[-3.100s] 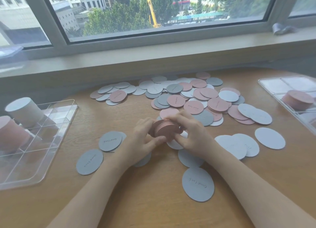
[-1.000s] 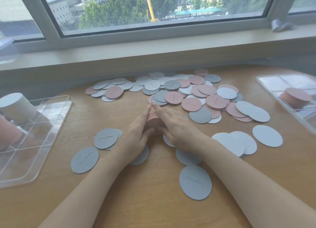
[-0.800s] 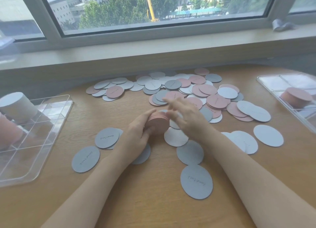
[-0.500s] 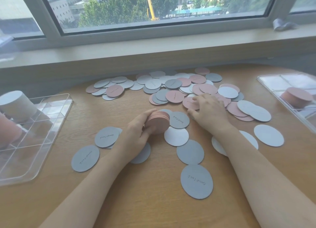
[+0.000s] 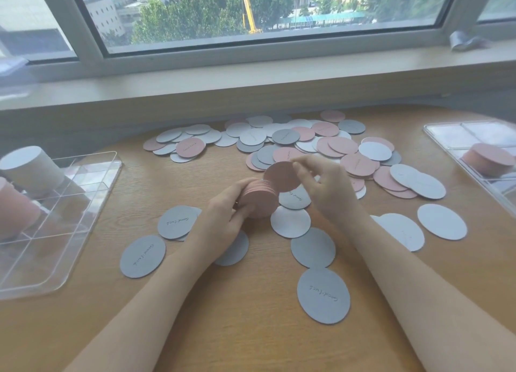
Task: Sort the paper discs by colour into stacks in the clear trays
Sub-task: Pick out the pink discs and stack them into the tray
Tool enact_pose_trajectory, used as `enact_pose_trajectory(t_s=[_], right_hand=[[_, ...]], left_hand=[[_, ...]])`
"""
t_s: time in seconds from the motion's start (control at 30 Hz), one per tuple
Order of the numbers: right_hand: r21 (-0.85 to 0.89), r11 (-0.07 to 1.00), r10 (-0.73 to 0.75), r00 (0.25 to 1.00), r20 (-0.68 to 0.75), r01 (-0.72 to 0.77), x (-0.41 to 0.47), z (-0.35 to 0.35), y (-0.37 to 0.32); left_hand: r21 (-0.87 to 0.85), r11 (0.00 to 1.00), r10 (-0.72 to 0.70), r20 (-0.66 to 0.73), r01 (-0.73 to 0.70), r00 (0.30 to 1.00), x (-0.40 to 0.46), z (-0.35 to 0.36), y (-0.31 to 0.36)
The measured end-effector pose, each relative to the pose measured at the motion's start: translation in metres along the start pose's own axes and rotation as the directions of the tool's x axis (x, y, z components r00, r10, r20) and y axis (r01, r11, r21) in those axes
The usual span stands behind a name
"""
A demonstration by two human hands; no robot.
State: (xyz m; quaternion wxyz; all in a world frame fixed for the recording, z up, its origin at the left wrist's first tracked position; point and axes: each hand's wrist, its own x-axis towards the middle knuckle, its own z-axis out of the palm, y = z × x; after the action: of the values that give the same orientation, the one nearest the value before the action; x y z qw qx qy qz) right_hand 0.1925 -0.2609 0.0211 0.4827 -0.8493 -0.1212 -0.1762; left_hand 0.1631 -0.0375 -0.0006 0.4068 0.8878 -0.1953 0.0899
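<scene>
Pink stack (image 5: 258,201) gripped in left hand (image 5: 223,221), centre; single pink disc (image 5: 280,176) pinched by right hand (image 5: 326,187) above it. Stacks lodged in left tray (image 5: 92,193) and right tray (image 5: 446,140). Mixed pile (image 5: 307,142) far, grey discs (image 5: 322,295) near: unsorted.

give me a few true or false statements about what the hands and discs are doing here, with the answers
1. The left hand grips a pink stack. True.
2. The right hand pinches a grey disc. False: it pinches a single pink disc.
3. The right tray holds a pink stack. True.
4. The left tray holds only pink discs. False: a white stack stands in it too.
5. No loose discs remain on the table. False: many lie scattered.
</scene>
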Motion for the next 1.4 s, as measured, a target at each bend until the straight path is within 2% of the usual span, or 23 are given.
enact_pose_trajectory(t_s=[0.13, 0.23, 0.33, 0.5, 0.7, 0.8, 0.83, 0.9, 0.97, 1.03, 1.13, 1.4], right_hand=[[0.163, 0.986, -0.005, 0.975, 0.220, -0.032, -0.006, 0.012, -0.009], [0.081, 0.995, -0.086, 0.939, 0.334, 0.062, -0.007, 0.013, -0.007], [-0.035, 0.984, -0.150, 0.917, 0.369, 0.175, -0.007, 0.017, -0.001], [-0.045, 0.969, -0.215, 0.922, 0.323, 0.242, -0.006, 0.016, 0.001], [-0.064, 0.978, -0.152, 0.890, 0.430, 0.198, -0.005, 0.014, -0.001], [-0.064, 0.990, -0.095, 0.938, 0.334, 0.123, 0.006, -0.006, -0.001], [-0.131, 0.983, -0.093, 0.964, 0.248, 0.129, 0.011, -0.015, 0.005], [-0.372, 0.923, -0.081, 0.995, 0.065, 0.099, 0.021, -0.036, 0.023], [-0.582, 0.812, 0.025, 0.999, -0.046, -0.047, 0.028, -0.054, 0.043], [-0.673, 0.715, 0.182, 0.980, -0.081, -0.188, 0.029, -0.065, 0.056], [-0.720, 0.644, 0.291, 0.954, -0.079, -0.256, 0.029, -0.067, 0.063], [-0.733, 0.624, 0.202, 0.962, -0.182, -0.270, 0.028, -0.067, 0.056]], left_hand=[[0.004, 1.000, -0.005, -0.009, 0.005, 1.000, 0.000, -0.001, 0.000], [0.015, 1.000, -0.004, -0.023, 0.004, 1.000, -0.001, -0.002, 0.001], [0.023, 1.000, 0.011, -0.024, -0.011, 1.000, -0.001, 0.000, 0.000], [0.073, 0.997, 0.044, -0.066, -0.039, 0.997, 0.000, 0.000, -0.002], [0.062, 0.998, 0.012, -0.031, -0.010, 0.999, -0.001, -0.001, 0.001], [0.040, 0.999, -0.010, -0.017, 0.011, 1.000, -0.001, 0.000, 0.001], [0.033, 0.999, -0.015, -0.013, 0.016, 1.000, -0.001, 0.000, 0.002], [0.031, 0.999, -0.018, -0.010, 0.019, 1.000, -0.002, 0.000, 0.003], [0.034, 0.999, -0.014, -0.011, 0.015, 1.000, -0.002, 0.000, 0.002], [0.039, 0.999, -0.016, -0.010, 0.016, 1.000, -0.002, 0.000, 0.002], [0.051, 0.999, -0.011, -0.009, 0.011, 1.000, -0.002, 0.000, 0.001], [0.041, 0.999, -0.024, -0.005, 0.024, 1.000, -0.002, -0.001, 0.002]])
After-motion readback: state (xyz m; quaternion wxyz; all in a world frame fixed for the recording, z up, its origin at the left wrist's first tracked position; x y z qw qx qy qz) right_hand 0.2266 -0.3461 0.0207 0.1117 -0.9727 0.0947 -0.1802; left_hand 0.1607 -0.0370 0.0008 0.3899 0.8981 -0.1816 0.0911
